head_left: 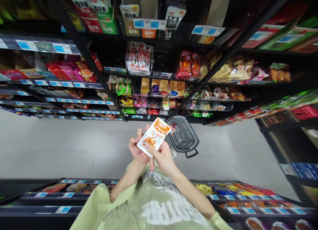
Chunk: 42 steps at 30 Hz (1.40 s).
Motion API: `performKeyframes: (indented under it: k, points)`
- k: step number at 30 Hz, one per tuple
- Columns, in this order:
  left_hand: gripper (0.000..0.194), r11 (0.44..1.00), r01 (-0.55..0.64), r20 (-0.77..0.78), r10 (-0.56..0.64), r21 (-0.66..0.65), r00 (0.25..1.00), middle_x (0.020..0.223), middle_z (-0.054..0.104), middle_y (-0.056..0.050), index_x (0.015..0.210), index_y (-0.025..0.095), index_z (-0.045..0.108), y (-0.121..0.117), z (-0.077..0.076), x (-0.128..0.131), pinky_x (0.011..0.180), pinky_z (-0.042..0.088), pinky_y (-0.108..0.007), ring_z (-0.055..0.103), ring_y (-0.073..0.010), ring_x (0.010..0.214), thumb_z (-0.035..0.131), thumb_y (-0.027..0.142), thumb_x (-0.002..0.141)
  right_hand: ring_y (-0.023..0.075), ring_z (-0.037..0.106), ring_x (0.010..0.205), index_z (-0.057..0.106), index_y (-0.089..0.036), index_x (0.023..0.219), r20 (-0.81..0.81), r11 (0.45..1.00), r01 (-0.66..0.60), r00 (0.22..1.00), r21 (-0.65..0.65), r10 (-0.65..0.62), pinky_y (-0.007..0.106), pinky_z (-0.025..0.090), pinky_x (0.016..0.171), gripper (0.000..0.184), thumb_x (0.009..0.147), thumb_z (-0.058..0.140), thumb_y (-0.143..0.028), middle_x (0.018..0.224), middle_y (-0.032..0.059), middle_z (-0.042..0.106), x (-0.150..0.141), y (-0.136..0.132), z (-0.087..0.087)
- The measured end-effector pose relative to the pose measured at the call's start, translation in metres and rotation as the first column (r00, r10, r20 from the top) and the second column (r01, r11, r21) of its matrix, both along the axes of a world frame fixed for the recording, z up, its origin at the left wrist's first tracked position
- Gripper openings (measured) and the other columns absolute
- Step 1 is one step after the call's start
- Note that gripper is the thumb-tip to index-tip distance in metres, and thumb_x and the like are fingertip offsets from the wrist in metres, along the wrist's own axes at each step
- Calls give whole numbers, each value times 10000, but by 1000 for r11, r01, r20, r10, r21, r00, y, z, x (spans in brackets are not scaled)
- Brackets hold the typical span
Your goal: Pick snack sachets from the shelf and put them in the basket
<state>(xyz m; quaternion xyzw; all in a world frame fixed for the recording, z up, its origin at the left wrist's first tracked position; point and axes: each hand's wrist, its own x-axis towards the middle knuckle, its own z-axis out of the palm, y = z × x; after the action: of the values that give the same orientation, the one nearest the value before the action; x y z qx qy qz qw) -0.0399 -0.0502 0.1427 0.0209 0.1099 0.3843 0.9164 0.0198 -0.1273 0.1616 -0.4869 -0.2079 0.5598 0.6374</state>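
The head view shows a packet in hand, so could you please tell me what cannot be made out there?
- Packet's back, head view: hidden by its own front.
- Some left hand fingertips, head view: hidden behind the packet.
- Print on the shelf price tags, head view: too small to read.
- Bags at upper left, head view: dark, blurred, cut off by the top edge.

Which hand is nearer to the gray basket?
The right hand: in the picture it is just left of the basket, gripping the packet. The left hand is farther left, beside the packet's left edge.
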Motion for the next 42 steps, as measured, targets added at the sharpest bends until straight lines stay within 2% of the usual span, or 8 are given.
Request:
performKeyframes:
  k: [6,11,16,21,26,31,38,42]
  points:
    - [135,1000,-11,-36,11,-4,999,895,612,0,608,202,476,0,0,1,680,545,-313,623,-200,837,608,190,635,108,549,287,496,-159,1264,-14,1000,8,1000,12,-8,176,386,268,549,833,700,-430,775,57,758,1,0,0]
    - [193,1000,-6,-93,5,-10,996,898,605,2,602,197,445,0,-2,2,637,530,-288,630,-184,798,637,207,609,109,540,280,569,-127,1106,-6,1000,16,1000,3,-16,179,382,262,464,817,703,-464,750,83,762,1,1,-4]
    - [178,1000,-6,-104,7,10,995,877,601,5,612,205,448,1,-3,4,631,534,-284,621,-180,784,626,214,614,109,541,283,586,-131,1036,-10,1000,26,1000,4,-26,182,395,266,408,821,703,-458,743,90,766,1,2,-9]
    - [177,995,0,-89,9,99,996,937,614,-11,619,199,450,3,-7,4,752,551,-324,620,-210,902,626,195,601,114,549,303,608,-142,970,1,996,90,996,24,-90,197,432,286,327,823,714,-415,702,63,754,3,1,-13]
    - [151,983,-49,-88,65,178,994,965,591,-28,638,214,458,5,-12,2,871,523,-362,569,-217,1010,606,190,619,115,546,314,604,-134,1059,-6,988,148,989,37,-148,205,442,284,347,824,724,-360,686,53,736,6,0,-15]
    - [173,977,-44,-177,82,208,981,984,584,-38,638,223,454,5,-14,1,850,512,-366,545,-240,1027,622,231,599,139,592,368,605,-131,1044,-23,986,167,986,28,-166,210,458,281,346,807,738,-345,714,61,735,5,-1,-17]
    - [204,975,-47,-126,75,216,989,981,577,-25,627,214,432,4,-17,1,811,511,-343,540,-228,1003,633,235,595,114,541,313,624,-145,964,-26,986,163,986,37,-162,203,447,283,270,802,738,-328,648,32,717,4,-2,-19]
    - [245,973,-39,-150,74,228,986,961,569,-16,619,207,395,4,-17,1,815,506,-336,543,-223,1001,636,256,613,112,539,324,643,-144,964,-32,985,170,985,37,-168,202,449,296,254,796,739,-309,634,25,708,4,-2,-18]
